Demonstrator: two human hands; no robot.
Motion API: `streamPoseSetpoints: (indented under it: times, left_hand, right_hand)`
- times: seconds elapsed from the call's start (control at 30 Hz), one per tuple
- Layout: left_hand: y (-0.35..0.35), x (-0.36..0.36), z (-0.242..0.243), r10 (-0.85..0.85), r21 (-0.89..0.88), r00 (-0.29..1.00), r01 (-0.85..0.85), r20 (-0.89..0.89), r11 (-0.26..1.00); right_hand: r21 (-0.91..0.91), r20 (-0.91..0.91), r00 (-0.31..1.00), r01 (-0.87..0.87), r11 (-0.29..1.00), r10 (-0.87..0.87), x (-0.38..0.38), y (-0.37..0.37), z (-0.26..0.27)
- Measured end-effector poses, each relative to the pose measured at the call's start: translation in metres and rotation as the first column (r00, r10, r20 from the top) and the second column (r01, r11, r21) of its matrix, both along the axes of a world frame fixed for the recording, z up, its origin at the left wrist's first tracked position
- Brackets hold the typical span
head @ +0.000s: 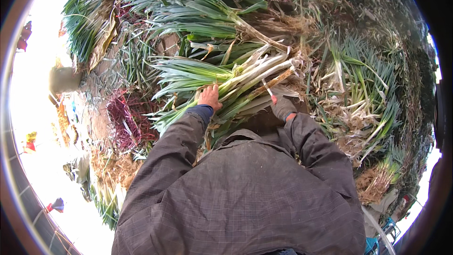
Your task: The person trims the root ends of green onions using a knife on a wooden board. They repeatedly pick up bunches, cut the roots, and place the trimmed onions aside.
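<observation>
A pile of leeks (254, 74) lies across in front of me, green leaves to the left and white shanks with roots to the right. My left hand (210, 98), bare, grips some leek stalks where the leaves begin. In a dirty knit glove, my right hand (284, 107) holds a small knife (268, 88) with a pale blade and a red part by the fingers. The blade lies against a brownish leek shank (279, 79). My right fingers are partly hidden under the hand.
More leeks (177, 10) lie beyond the pile. Loose leeks (357, 99) and trimmings cover the ground at right. A heap of purplish-red ties (129, 120) lies at left, near bundled leeks (109, 194). Another leek bundle (380, 177) is at lower right, above a blue crate (373, 245).
</observation>
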State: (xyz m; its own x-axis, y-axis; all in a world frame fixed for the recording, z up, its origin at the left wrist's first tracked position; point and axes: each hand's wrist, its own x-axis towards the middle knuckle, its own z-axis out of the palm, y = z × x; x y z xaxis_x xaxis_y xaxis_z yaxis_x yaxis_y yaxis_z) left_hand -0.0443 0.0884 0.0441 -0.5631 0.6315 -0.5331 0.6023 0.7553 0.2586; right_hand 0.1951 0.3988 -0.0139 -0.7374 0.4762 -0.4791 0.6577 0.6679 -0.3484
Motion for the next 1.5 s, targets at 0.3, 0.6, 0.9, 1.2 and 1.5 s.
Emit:
streamPoseSetpoints:
  times: [0.3,0.6,0.9,1.2,1.5]
  left_hand:
    - [-0.022,-0.032,-0.035,-0.071,0.228,0.991,0.044,0.109,0.973]
    - [-0.019,-0.037,-0.035,-0.006,0.135,0.981,-0.02,0.195,0.991]
    - [-0.014,0.0,-0.024,0.061,0.208,0.995,-0.042,-0.085,0.977]
    - [-0.004,-0.002,-0.014,0.065,0.136,0.995,-0.055,-0.072,0.989]
    - [0.002,0.018,0.004,0.019,0.174,0.994,0.0,-0.111,0.985]
  right_hand:
    - [0.078,0.07,0.965,0.247,0.966,-0.252,-0.006,0.036,0.003]
    - [-0.263,0.208,0.967,-0.091,0.961,0.148,-0.037,-0.115,0.084]
    - [-0.239,0.215,0.972,-0.041,0.97,0.094,-0.023,-0.079,0.057]
    - [-0.132,0.16,0.985,0.08,0.988,-0.058,-0.029,-0.097,0.069]
    - [-0.09,0.105,0.991,0.095,0.991,-0.086,-0.03,-0.103,0.054]
